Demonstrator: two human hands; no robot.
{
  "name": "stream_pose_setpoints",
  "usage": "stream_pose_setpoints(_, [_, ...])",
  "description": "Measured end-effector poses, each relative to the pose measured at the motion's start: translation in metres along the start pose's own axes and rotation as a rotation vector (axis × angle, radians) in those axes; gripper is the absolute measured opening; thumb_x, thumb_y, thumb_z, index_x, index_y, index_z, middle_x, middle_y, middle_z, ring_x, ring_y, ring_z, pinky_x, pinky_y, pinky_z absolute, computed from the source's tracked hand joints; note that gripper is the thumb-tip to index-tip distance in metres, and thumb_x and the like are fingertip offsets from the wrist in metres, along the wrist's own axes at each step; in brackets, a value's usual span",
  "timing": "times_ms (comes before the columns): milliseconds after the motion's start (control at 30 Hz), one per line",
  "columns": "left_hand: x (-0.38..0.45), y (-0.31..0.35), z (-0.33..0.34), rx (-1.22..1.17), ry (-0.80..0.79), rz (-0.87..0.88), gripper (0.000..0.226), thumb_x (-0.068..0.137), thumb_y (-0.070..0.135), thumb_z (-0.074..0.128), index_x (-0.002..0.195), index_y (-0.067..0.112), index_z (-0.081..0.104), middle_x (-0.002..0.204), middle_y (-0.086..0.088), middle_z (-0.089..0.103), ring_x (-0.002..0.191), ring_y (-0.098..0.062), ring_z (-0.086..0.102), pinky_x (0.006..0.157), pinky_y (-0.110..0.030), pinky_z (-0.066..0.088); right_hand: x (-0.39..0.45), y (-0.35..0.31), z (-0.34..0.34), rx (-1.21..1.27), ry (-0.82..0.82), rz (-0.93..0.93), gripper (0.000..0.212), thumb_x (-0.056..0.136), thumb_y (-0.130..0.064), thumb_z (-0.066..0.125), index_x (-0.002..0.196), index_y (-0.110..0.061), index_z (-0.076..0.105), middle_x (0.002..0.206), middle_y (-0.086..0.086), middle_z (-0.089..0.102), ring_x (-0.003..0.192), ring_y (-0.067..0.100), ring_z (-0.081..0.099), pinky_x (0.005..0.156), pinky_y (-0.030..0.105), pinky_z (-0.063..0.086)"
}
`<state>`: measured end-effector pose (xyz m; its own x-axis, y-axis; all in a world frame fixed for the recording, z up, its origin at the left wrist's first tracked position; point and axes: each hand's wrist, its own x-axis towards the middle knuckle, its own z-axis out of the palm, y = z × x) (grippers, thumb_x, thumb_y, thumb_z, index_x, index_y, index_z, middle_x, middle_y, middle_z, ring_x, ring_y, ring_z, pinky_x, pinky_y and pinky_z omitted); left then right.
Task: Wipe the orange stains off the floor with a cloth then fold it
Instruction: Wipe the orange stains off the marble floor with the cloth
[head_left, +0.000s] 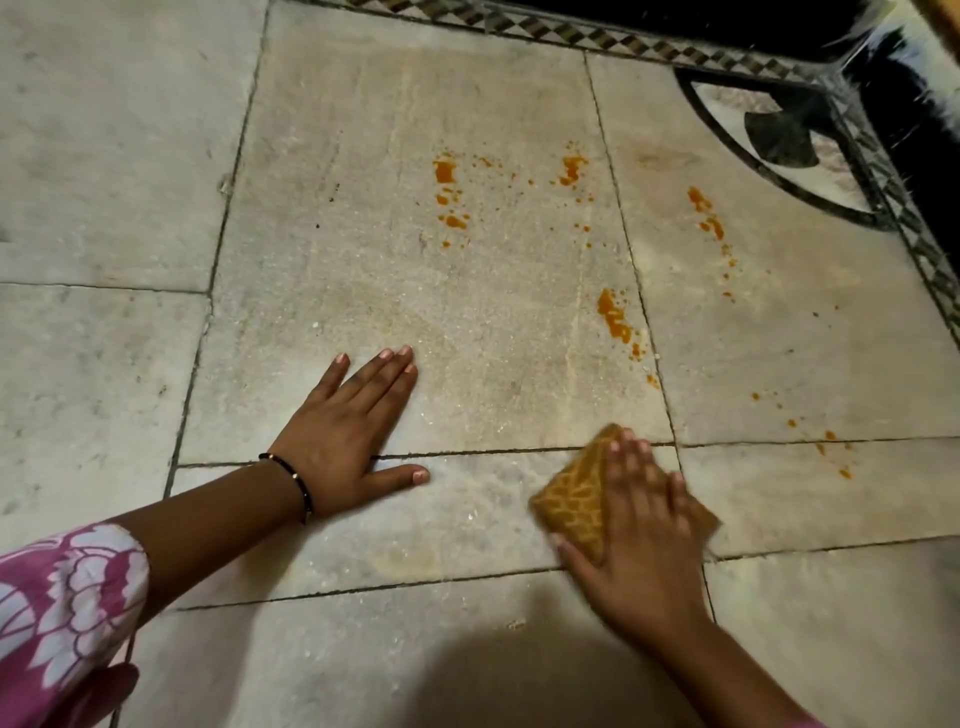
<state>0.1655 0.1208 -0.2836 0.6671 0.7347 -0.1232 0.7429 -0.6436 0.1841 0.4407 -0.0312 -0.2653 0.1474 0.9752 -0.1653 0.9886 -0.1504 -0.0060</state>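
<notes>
The person is leaning over a pale stone floor (467, 312), with both hands down on it. The left hand (348, 441) is lying flat, palm down and fingers straight, the four fingers held close together and the thumb spread out to the side along a dark joint between slabs; its grip is spread and holding nothing. A thin dark bracelet (296, 480) is circling that wrist, and a pink and white flowered sleeve (67, 597) is covering the arm higher up. The right hand (644, 530) is pressing down on a folded orange-yellow cloth (576, 499) with a woven grid pattern, fingers straight and slightly fanned over its top, so this grip is also spread, pressing rather than pinching. The cloth is lying flat on the floor in the lower right, just below the joint line, with one corner pointing away from the person and the hand covering much of its right half; the hand is looking slightly blurred. The orange stains (615, 317) are showing well beyond the cloth, in several patches: a streak near the slab joint above the cloth, two clusters farther off on the same slab, a trail on the slab to the right, and scattered drops near the right edge. A black and white patterned border (571, 31) is running along the far edge of the floor.
</notes>
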Motion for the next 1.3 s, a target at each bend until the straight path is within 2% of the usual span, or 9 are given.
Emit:
stream_pose_setpoints(167, [0.0, 0.001, -0.001, 0.003, -0.005, -0.004, 0.099, 0.08, 0.08, 0.02, 0.149, 0.01, 0.014, 0.156, -0.007, 0.013, 0.143, -0.019, 0.009, 0.115, -0.045, 0.004, 0.082, -0.003, -0.017, 0.048, 0.019, 0.262, 0.1, 0.079, -0.074, 0.012, 0.149, -0.003, -0.002, 0.158, 0.018, 0.0, 0.146, 0.028, -0.003, 0.117, 0.047, 0.001])
stream_pose_setpoints(333, [0.001, 0.001, -0.004, -0.002, -0.021, 0.002, 0.098, 0.08, 0.08, 0.021, 0.148, 0.009, 0.017, 0.156, -0.008, 0.015, 0.143, -0.021, 0.013, 0.114, -0.045, 0.006, 0.089, -0.052, -0.02, 0.024, -0.064, -0.173, 0.095, 0.086, -0.071, 0.02, 0.149, -0.007, -0.01, 0.157, 0.014, -0.016, 0.144, 0.027, -0.017, 0.117, 0.043, -0.009])
stream_pose_setpoints(467, [0.001, 0.002, -0.004, -0.006, -0.015, 0.0, 0.098, 0.08, 0.079, 0.021, 0.148, 0.009, 0.018, 0.155, -0.009, 0.016, 0.143, -0.021, 0.014, 0.114, -0.046, 0.007, 0.024, -0.019, -0.006, 0.0, -0.08, -0.399, 0.093, 0.086, -0.074, 0.027, 0.152, -0.013, 0.0, 0.159, 0.007, -0.003, 0.146, 0.02, -0.007, 0.116, 0.042, 0.0])
stream_pose_setpoints(600, [0.0, 0.001, -0.004, 0.0, -0.016, 0.008, 0.098, 0.08, 0.08, 0.019, 0.148, 0.009, 0.016, 0.156, -0.008, 0.014, 0.143, -0.021, 0.012, 0.114, -0.045, 0.005, 0.024, 0.032, -0.01, 0.031, -0.032, -0.164, 0.086, 0.088, -0.071, 0.017, 0.152, -0.014, 0.01, 0.159, 0.005, 0.008, 0.146, 0.02, 0.006, 0.117, 0.04, 0.004])
stream_pose_setpoints(767, [0.001, 0.004, -0.005, 0.024, -0.03, -0.008, 0.099, 0.08, 0.08, 0.018, 0.148, 0.009, 0.015, 0.156, -0.008, 0.013, 0.143, -0.021, 0.01, 0.114, -0.046, 0.005, 0.101, -0.024, -0.016, 0.056, 0.004, 0.124, 0.091, 0.084, -0.07, 0.008, 0.15, -0.008, -0.001, 0.159, 0.013, -0.003, 0.146, 0.025, -0.005, 0.117, 0.043, -0.005])
stream_pose_setpoints(967, [0.002, 0.003, -0.008, 0.021, -0.059, 0.003, 0.102, 0.077, 0.082, 0.018, 0.147, 0.008, 0.021, 0.155, -0.01, 0.018, 0.142, -0.025, 0.019, 0.114, -0.045, 0.01, 0.071, 0.002, -0.023, -0.11, -0.118, -0.681, 0.093, 0.087, -0.072, 0.028, 0.151, -0.011, -0.003, 0.159, 0.009, -0.005, 0.146, 0.021, -0.009, 0.117, 0.044, -0.002])
stream_pose_setpoints(1100, [0.017, 0.011, -0.029, 0.078, -0.081, 0.033, 0.107, 0.075, 0.083, 0.019, 0.14, 0.0, 0.036, 0.148, -0.017, 0.034, 0.128, -0.033, 0.043, 0.106, -0.044, 0.034, 0.051, 0.108, -0.036, -0.228, -0.208, -0.708, 0.092, 0.088, -0.071, 0.031, 0.151, -0.01, 0.005, 0.159, 0.012, 0.005, 0.146, 0.025, 0.004, 0.114, 0.045, 0.009])
stream_pose_setpoints(1233, [0.055, 0.044, -0.065, 0.305, -0.186, 0.165, 0.1, 0.077, 0.078, 0.01, 0.148, 0.009, -0.003, 0.157, -0.009, -0.003, 0.144, -0.023, -0.006, 0.115, -0.043, -0.007, 0.084, 0.125, -0.036, -0.248, -0.287, -0.38, 0.099, 0.07, -0.084, -0.008, 0.135, -0.016, -0.04, 0.15, 0.006, -0.034, 0.14, 0.021, -0.029, 0.116, 0.039, -0.011])
stream_pose_setpoints(1300, [0.084, 0.077, -0.072, 0.313, -0.263, 0.118, 0.095, 0.083, 0.073, 0.016, 0.147, 0.01, -0.011, 0.157, -0.007, -0.012, 0.142, -0.021, -0.018, 0.114, -0.046, -0.014, 0.094, 0.12, -0.035, -0.255, -0.328, -0.383, 0.1, 0.064, -0.082, -0.016, 0.129, -0.009, -0.043, 0.144, 0.009, -0.039, 0.138, 0.027, -0.03, 0.113, 0.039, -0.016])
